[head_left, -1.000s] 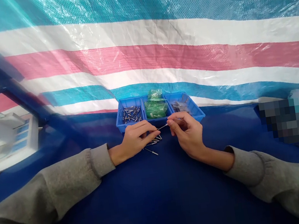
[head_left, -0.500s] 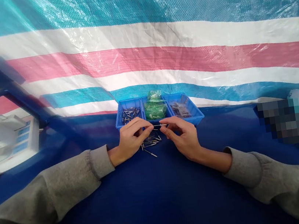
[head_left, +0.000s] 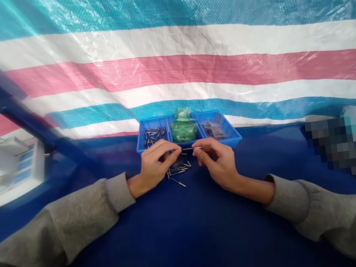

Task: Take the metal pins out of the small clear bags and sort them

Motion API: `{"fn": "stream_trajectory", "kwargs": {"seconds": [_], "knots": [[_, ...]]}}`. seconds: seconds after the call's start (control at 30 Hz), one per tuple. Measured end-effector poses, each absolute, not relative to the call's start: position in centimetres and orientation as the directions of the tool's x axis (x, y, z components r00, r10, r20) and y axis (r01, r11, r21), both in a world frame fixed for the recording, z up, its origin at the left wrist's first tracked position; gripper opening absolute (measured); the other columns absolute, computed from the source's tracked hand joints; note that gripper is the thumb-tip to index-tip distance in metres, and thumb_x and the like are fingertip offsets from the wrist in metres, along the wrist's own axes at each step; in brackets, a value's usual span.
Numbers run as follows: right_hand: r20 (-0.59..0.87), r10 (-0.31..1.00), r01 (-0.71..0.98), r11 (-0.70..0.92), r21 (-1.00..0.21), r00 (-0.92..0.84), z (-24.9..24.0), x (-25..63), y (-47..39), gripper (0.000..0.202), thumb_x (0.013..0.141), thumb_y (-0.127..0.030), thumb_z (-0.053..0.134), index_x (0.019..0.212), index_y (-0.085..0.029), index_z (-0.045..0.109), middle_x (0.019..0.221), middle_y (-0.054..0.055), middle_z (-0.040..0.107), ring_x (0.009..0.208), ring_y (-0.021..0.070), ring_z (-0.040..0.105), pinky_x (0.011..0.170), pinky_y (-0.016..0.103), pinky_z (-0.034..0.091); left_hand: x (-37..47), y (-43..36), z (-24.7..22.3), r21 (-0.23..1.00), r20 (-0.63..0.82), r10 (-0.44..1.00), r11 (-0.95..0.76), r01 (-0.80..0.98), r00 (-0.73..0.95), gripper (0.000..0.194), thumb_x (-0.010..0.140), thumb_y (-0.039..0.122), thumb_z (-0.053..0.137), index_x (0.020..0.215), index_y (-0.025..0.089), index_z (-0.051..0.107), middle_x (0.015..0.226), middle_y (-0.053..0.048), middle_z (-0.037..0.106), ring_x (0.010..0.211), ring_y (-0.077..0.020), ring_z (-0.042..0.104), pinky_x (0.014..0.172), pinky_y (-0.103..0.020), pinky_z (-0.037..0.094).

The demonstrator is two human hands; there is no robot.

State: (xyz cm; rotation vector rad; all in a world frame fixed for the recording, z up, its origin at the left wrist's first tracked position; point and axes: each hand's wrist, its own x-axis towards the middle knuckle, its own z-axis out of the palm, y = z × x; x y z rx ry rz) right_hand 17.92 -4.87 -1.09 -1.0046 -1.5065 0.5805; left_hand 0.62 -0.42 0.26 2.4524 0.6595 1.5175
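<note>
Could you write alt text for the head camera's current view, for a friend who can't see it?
Two bare hands, left and right, pinch a thin metal rivet between them above loose rivets on a blue table. Behind stand three blue bins holding rivets, green plastic packaging and small clear bags.

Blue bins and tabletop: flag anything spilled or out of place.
Blind rivets lie loose on the tabletop beside the left hand, outside the left bin of similar ones; whether spilled or set out, I can't tell.
</note>
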Motion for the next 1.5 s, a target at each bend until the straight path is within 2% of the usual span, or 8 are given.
{"fn": "stream_trajectory", "kwargs": {"seconds": [0.47, 0.7, 1.03, 1.3, 1.5], "knots": [[0.545, 0.837, 0.306, 0.506, -0.807, 0.054, -1.08, 17.80, -4.66, 0.011, 0.082, -0.026, 0.056, 0.087, -0.018, 0.062, 0.065, 0.000, 0.060, 0.048, 0.0089, 0.052, 0.047, 0.023, 0.044, 0.58, -0.36, 0.17, 0.370, 0.802, 0.458, -0.885, 0.283, 0.385, 0.007, 0.083, 0.019, 0.058, 0.079, 0.015, 0.063, 0.072, -0.002, 0.063, 0.054, -0.0057, 0.049, 0.049, -0.018, 0.041], [0.645, 0.765, 0.389, 0.592, -0.706, 0.006, -1.23, 18.00, -4.69, 0.008, 0.082, -0.022, 0.056, 0.083, -0.019, 0.064, 0.070, 0.001, 0.063, 0.058, 0.0117, 0.056, 0.052, 0.025, 0.046, 0.56, -0.33, 0.13, 0.383, 0.798, 0.466, -0.882, 0.274, 0.383, 0.007, 0.083, 0.020, 0.058, 0.080, 0.015, 0.063, 0.073, -0.002, 0.063, 0.054, -0.0060, 0.050, 0.048, -0.018, 0.041], [0.756, 0.648, 0.442, 0.708, -0.551, -0.096, -1.00, 18.01, -5.06, 0.008, 0.083, -0.016, 0.055, 0.076, -0.018, 0.060, 0.059, -0.002, 0.056, 0.051, 0.0099, 0.049, 0.049, 0.023, 0.041, 0.52, -0.34, 0.05, 0.364, 0.809, 0.440, -0.895, 0.257, 0.389, 0.005, 0.081, 0.017, 0.060, 0.080, 0.014, 0.063, 0.074, -0.003, 0.064, 0.058, -0.0067, 0.053, 0.051, -0.018, 0.042], [0.767, 0.630, 0.473, 0.717, -0.513, -0.123, -1.08, 17.81, -5.03, 0.012, 0.083, -0.016, 0.053, 0.072, -0.018, 0.059, 0.057, -0.001, 0.054, 0.048, 0.0092, 0.046, 0.046, 0.022, 0.040, 0.63, -0.38, 0.12, 0.358, 0.810, 0.438, -0.896, 0.263, 0.391, 0.005, 0.082, 0.018, 0.059, 0.079, 0.015, 0.063, 0.073, -0.003, 0.065, 0.059, -0.0077, 0.054, 0.052, -0.019, 0.043], [0.775, 0.619, 0.496, 0.717, -0.490, -0.130, -0.90, 17.81, -5.20, 0.013, 0.083, -0.015, 0.052, 0.071, -0.018, 0.058, 0.055, -0.002, 0.052, 0.045, 0.0087, 0.045, 0.044, 0.022, 0.039, 0.58, -0.37, 0.19, 0.382, 0.795, 0.461, -0.886, 0.264, 0.395, 0.006, 0.082, 0.019, 0.059, 0.079, 0.015, 0.063, 0.072, -0.002, 0.063, 0.053, -0.0061, 0.050, 0.048, -0.018, 0.041]]}}
